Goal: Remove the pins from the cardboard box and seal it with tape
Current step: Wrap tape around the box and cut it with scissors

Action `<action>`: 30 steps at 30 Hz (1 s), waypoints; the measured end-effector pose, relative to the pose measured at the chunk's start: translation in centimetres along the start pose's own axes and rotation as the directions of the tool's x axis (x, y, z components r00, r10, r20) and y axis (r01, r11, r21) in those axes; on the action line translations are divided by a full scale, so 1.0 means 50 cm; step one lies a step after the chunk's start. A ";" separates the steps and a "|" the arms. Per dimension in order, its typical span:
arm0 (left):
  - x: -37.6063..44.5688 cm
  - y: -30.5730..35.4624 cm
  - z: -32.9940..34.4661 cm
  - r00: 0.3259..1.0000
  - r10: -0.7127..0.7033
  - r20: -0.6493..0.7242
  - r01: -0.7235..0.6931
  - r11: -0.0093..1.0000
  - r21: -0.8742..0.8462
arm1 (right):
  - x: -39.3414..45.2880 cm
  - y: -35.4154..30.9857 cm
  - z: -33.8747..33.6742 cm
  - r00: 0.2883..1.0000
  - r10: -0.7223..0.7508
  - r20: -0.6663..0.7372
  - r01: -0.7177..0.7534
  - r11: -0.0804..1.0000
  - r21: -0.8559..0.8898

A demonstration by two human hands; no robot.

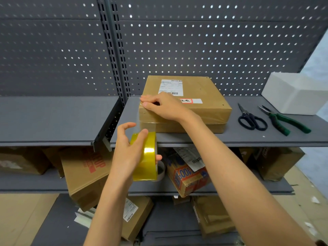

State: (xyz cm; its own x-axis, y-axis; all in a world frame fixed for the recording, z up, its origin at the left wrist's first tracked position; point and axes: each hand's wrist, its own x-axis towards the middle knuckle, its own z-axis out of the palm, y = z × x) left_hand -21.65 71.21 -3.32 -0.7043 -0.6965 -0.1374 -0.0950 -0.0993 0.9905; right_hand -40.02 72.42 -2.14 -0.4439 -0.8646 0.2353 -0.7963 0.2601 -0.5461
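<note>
**Tape going onto the box's left corner**

Nearest the camera, the left hand [129, 153] gripped the yellow tape roll [146, 157], fingers curled over its rim, held just off the shelf's front edge. A clear strip ran up from the roll to the cardboard box [195, 103], which sat on the grey shelf [248, 137] towards its back, left of centre. The right hand [165, 108] pressed down on the box's near-left top corner, fingers fairly straight, pinning the tape end there.

Risks, as I judged them: the strip looked stretched in mid-air, so a slack pull could let it twist and stick to itself; if the right hand lifted early, the end might peel off the corner. Small dark dots on the box top could be pin holes or pins; I could not tell which.

Behind stood a grey perforated back panel [213, 50]. A white foam block [292, 95] sat at the shelf's right end, with green-handled pliers [284, 121] and black scissors [252, 119] beside it. Lower shelves held assorted cartons [85, 173].
</note>
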 end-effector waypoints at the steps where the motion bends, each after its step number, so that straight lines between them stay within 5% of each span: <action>1: 0.000 0.001 0.000 1.000 -0.005 -0.006 0.005 1.000 0.006 | -0.001 -0.001 -0.001 1.000 0.004 0.001 -0.004 1.000 0.001; 8: 0.011 0.009 -0.006 0.996 -0.081 -0.025 0.081 0.996 0.022 | -0.006 -0.006 -0.003 1.000 0.011 -0.002 -0.011 1.000 -0.008; 14: 0.022 -0.004 -0.007 0.997 0.053 -0.056 -0.042 0.982 0.182 | -0.005 -0.006 -0.002 1.000 0.029 -0.006 -0.029 0.999 -0.016; 30: 0.040 0.004 -0.014 0.998 -0.057 -0.013 0.059 0.991 0.124 | -0.007 -0.011 -0.004 0.999 0.040 -0.010 -0.040 0.999 -0.004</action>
State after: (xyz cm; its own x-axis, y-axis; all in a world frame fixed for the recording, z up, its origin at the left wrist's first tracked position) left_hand -22.60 69.29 -3.40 -0.6881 -0.6992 -0.1940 -0.2227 -0.0509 0.9736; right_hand -39.49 72.66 -1.76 -0.4793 -0.8493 0.2213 -0.7794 0.2960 -0.5522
